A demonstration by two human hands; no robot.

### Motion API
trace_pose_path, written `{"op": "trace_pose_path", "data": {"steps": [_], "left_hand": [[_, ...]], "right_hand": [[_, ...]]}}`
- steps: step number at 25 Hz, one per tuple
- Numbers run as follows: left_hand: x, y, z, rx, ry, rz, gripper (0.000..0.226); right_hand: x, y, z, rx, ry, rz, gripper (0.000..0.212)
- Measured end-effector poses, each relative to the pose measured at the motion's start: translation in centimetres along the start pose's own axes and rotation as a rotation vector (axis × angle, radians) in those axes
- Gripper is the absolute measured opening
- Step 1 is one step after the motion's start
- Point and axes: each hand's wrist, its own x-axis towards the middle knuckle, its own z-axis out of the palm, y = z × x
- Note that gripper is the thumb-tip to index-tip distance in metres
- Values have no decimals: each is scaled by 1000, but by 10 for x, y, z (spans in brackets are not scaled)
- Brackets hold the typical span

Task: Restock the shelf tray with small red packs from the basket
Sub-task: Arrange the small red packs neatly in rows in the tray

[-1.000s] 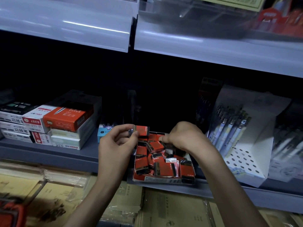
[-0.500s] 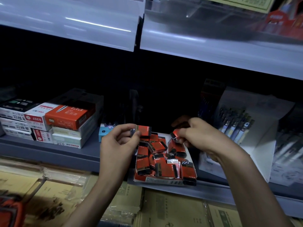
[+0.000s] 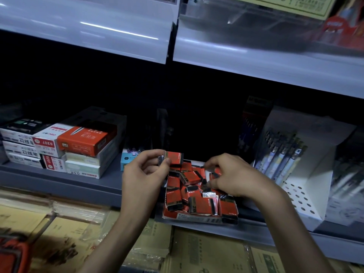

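Shelf tray (image 3: 197,218), heaped with red packs (image 3: 194,177). I see my right hand (image 3: 238,177) lowered since the last view onto the pile's right side, fingers curled; whether it grips a pack I cannot tell. My left hand (image 3: 145,174) still pinches one held pack (image 3: 174,157) above the tray's rear left, likely next in.

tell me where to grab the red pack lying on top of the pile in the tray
Take the top red pack by its two long edges with a pinch grip from above. It lies flat, broad face up, slightly skewed on the pile in the tray, with other packs crowding its ends. The left hand grips a second pack.
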Motion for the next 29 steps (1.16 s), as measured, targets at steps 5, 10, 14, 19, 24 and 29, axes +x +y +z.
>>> {"op": "trace_pose_path", "data": {"steps": [5, 10, 14, 19, 24, 29], "left_hand": [[0, 0, 0, -5, -4, -7, 16], [0, 0, -1, 8, -1, 2, 16], [0, 1, 0, 16, 4, 5, 16], [0, 1, -1, 16, 0, -8, 17], [0, 1, -1, 11, 0, -12, 17], [0, 2, -2, 5, -1, -1, 16]], "right_hand": [[3, -1, -2, 28, 47, 12, 48], [2, -9, -6, -24, 146, -57, 46], [9, -8, 1, 76, 87, -162, 41], [4, -3, -4, 113, 90, -137, 52], [4, 0, -3, -73, 141, -73, 39], [-1, 1, -2, 24, 75, -88, 38]]}}
